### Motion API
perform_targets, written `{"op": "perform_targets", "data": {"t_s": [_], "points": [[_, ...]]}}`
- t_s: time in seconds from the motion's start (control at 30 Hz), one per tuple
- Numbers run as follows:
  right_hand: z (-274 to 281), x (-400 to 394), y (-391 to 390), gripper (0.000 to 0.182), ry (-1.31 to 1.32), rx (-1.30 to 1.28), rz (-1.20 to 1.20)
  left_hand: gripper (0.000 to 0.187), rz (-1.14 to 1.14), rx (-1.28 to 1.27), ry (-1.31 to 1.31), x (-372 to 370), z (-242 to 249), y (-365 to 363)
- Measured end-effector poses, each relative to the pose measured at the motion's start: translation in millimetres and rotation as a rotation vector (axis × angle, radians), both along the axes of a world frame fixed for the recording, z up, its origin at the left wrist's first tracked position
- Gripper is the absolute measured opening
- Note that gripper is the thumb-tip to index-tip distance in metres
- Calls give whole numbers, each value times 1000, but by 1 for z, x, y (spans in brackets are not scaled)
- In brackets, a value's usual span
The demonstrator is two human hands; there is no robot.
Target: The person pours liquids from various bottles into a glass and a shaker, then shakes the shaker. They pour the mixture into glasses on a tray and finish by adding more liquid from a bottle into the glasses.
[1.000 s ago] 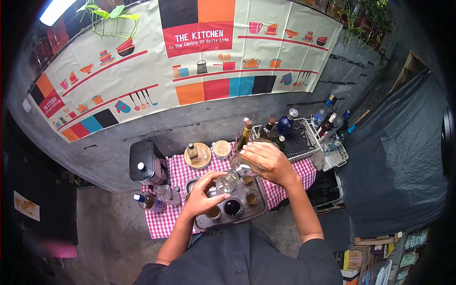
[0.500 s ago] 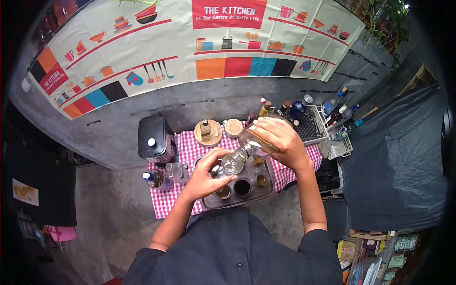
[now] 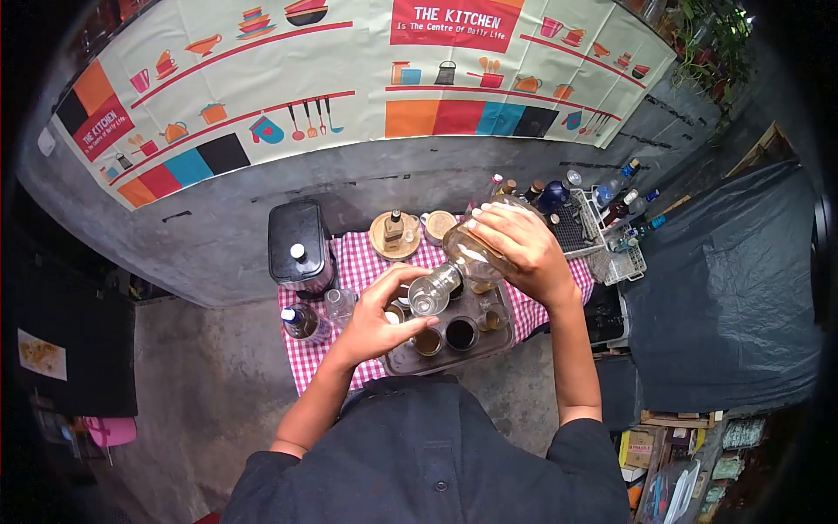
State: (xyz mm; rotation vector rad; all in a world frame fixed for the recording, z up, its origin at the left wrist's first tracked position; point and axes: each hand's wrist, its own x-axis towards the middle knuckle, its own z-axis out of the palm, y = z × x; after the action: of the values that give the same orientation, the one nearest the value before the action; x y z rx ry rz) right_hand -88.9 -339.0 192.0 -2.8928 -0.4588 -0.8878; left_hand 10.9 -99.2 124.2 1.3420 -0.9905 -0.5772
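Observation:
My right hand (image 3: 517, 249) is wrapped round the body of a glass bottle (image 3: 466, 247), which is tilted with its neck down to the left. The bottle's mouth meets the rim of a small clear glass (image 3: 429, 295). That glass is held by my left hand (image 3: 382, 319), thumb below and fingers above. Beneath both hands lies a brown tray (image 3: 410, 359) bearing several glasses, among them one with dark liquid (image 3: 461, 334) and one with brownish liquid (image 3: 428, 341). Part of the tray is hidden by my hands.
A black container (image 3: 298, 244) and a blue-capped bottle (image 3: 301, 322) stand at the left of the checkered cloth (image 3: 346, 248). Behind the tray are a round wooden board (image 3: 377, 236) and a lidded mug (image 3: 439, 225). Bottles and a rack (image 3: 576, 229) are at the right.
The view has shifted, so the table and wall appear displaced to the right. Both hands keep their hold on the bottle and the small glass, in nearly the same pose.

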Motion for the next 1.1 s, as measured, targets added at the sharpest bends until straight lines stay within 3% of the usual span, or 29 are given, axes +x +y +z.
{"op": "perform_targets", "data": {"t_s": [1.1], "points": [[21,6,26,45,17,-88,-67,55,5,-77,-75,18,-24,19]]}}
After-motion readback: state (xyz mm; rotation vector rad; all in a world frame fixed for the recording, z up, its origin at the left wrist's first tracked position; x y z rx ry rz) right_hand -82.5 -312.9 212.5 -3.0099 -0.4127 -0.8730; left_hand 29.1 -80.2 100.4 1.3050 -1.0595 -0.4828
